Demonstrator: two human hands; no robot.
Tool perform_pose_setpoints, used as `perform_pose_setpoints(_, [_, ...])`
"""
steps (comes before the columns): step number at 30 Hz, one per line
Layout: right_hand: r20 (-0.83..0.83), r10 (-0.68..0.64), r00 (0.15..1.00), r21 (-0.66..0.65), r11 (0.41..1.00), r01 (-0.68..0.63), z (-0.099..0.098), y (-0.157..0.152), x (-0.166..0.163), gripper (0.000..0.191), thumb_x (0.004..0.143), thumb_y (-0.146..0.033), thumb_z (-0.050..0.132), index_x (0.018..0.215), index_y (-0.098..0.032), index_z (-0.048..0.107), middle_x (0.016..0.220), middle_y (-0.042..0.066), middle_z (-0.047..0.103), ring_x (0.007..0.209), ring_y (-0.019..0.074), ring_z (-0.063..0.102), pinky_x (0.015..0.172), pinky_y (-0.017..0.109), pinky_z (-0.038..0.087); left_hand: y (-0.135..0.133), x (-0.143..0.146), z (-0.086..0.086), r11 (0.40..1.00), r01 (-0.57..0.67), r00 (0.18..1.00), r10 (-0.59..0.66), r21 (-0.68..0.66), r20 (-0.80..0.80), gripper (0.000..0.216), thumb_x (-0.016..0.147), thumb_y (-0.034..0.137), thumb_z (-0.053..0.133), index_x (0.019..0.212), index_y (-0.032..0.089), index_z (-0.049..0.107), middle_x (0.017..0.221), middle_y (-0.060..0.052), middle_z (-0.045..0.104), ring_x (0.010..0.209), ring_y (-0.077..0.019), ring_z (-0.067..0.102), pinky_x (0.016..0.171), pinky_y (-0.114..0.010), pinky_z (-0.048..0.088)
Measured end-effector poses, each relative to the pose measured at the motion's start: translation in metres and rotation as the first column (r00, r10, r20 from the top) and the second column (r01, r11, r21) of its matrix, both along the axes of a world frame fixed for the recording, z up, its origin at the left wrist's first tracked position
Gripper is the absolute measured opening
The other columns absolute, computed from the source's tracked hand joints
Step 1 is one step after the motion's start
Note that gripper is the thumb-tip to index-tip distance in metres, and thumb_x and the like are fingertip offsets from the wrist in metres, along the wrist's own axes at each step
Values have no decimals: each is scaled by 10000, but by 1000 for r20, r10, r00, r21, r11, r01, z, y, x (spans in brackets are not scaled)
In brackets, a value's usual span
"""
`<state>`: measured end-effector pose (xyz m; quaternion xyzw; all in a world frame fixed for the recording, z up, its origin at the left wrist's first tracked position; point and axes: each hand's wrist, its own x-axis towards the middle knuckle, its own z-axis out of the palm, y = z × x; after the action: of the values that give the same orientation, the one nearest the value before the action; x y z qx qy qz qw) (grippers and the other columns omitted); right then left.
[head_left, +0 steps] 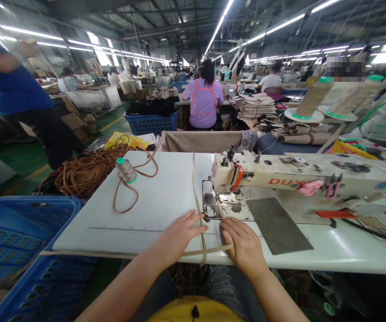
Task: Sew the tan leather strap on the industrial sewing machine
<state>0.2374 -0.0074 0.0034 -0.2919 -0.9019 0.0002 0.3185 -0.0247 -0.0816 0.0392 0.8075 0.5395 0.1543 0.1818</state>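
Observation:
Long thin tan straps lie across the white sewing table point(146, 237), one strap point(195, 183) running from the far edge toward me. My left hand point(184, 230) rests beside the needle plate, fingers stretched out and thumb apart, the fingertips touching that strap. Close to the presser foot, my right hand point(243, 241) is closed on another tan strap point(218, 249), which passes under its curled fingers and trails left along the table's front edge. The sewing machine point(253, 174) stands just beyond my right hand. Its needle area is partly hidden by the machine head.
A thread cone point(126, 171) and a brown cord loop point(126, 210) sit on the table's left. A grey flat sheet point(278, 226) lies right of my hand. Brown straps point(85, 172) are heaped behind a blue basket point(62, 203). Co-workers point(206, 96) are ahead and at left.

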Motion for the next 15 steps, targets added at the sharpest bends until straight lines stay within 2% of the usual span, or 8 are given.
perform_pose_setpoints(2, [4,-9,1000,4,1000,9,-1,1,0,340,1095,-306,453,1189,-189,759,1215,107,776,1181,271,707,1048,459,577,5,2,2,1000,13,1000,-13,11,-10,353,979,116,616,1281,266,719,1590,-75,544,1560,-271,374,1301,-478,335])
perform_pose_setpoints(5, [5,-20,1000,21,1000,20,-2,2,0,336,1096,-302,457,1195,-180,753,1214,106,777,1169,270,711,1050,460,578,7,7,8,1000,-4,1000,4,9,-3,99,998,205,648,1018,216,745,1350,-94,674,1370,-254,541,1189,-422,447])
perform_pose_setpoints(8, [17,-26,1000,30,999,26,-3,2,-1,327,1095,-290,461,1190,-179,753,1222,104,776,1169,268,712,1049,462,582,-4,12,14,999,17,997,-13,-49,77,127,1023,250,619,942,223,713,1124,-54,708,1142,-219,604,1009,-343,499])
perform_pose_setpoints(11, [31,-32,999,44,999,31,-2,2,-2,326,1095,-277,461,1176,-171,758,1231,104,775,1173,273,712,1049,463,585,-26,18,18,987,77,977,-46,-144,208,84,990,225,654,924,239,704,979,-6,728,1036,-193,620,960,-297,465])
perform_pose_setpoints(13, [27,-36,999,51,998,34,-2,1,-2,322,1094,-272,467,1163,-164,762,1223,101,779,1162,273,716,1049,459,585,-41,22,15,965,74,967,-8,-251,255,78,945,197,671,899,247,708,932,15,741,959,-178,640,900,-268,465])
perform_pose_setpoints(15, [18,-40,999,47,998,39,-2,1,-3,315,1091,-269,476,1157,-162,766,1216,96,782,1156,271,717,1052,452,582,-54,24,7,919,83,962,26,-384,271,96,889,173,675,864,256,717,907,34,753,889,-164,661,832,-247,469])
